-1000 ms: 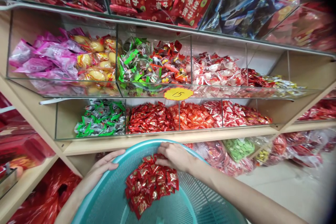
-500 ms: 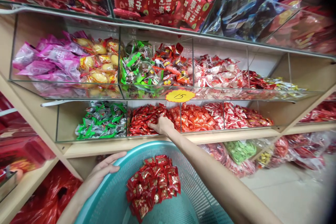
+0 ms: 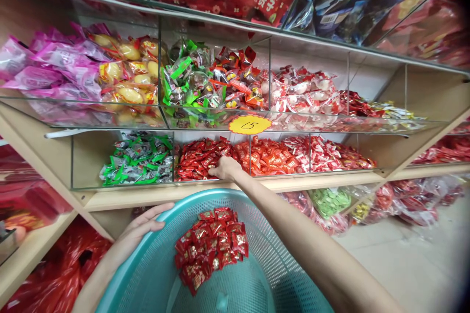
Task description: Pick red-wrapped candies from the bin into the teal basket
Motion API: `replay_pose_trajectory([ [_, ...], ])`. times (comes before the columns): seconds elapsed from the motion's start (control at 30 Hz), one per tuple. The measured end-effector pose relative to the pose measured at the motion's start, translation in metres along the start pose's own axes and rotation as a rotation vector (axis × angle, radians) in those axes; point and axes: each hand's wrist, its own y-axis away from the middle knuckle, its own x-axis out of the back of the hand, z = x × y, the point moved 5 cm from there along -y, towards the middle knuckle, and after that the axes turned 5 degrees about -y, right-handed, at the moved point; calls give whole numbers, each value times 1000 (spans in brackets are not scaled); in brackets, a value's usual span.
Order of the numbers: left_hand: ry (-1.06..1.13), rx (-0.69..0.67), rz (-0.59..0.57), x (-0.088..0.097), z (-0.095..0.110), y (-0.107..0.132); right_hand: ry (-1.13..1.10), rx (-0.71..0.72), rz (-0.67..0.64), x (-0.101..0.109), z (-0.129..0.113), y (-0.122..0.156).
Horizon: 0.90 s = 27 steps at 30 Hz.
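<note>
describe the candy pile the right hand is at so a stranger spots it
On the wooden shelf, find the glass-fronted row under the yellow tag. The deep-red candies lie there at the right hand, above the teal basket. They are darker than the orange-red candies to their right; green-and-silver candies lie to their left.

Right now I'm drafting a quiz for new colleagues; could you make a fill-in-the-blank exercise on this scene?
The ____ hand rests against the basket.
The right hand is at a pile of packets coloured ____.
The yellow tag shows the number ____.
Pink packets lie one shelf ____ the green-and-silver packets.

Missing words: left; red; 15; above.
</note>
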Motion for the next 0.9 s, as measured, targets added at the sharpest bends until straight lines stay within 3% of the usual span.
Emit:
replay_pose_trajectory([
  [0.27,-3,-2,25,-2,1,2,28,25,40,28,9,28],
  [0.4,32,7,25,-2,-4,-1,19,263,135,35,-3,57],
  [0.53,-4,-18,-8,-5,-3,0,-75,678,-33,9,-22,85],
  [0.6,-17,-19,-32,-7,-1,3,-59,799,-117,-9,-29,93],
  [0.9,-20,-38,-25,-15,11,16,111,876,-245,-59,-47,95],
])
